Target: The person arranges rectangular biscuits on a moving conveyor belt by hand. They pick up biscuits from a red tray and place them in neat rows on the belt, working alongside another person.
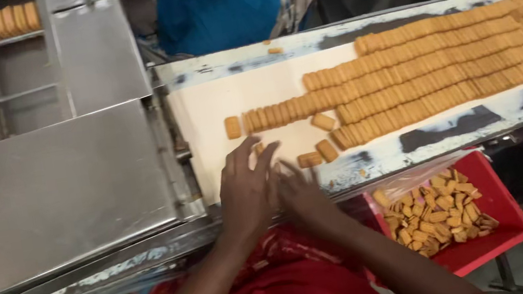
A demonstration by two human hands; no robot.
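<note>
Both hands, left [249, 194] and right [301, 193], fingers spread, empty, beside loose biscuits [318, 156] on belt [214, 106]; light, brittle, best gripped by edges.

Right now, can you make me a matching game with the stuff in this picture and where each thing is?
Things:
1. rows of biscuits
2. red crate
3. blue cloth
4. hands

Places:
A. across the belt, at the top
B. at the near edge of the belt
C. below the belt, on the right, holding loose biscuits
D. lined up along the white belt

Pairs: 1-D, 2-C, 3-A, 4-B
</note>
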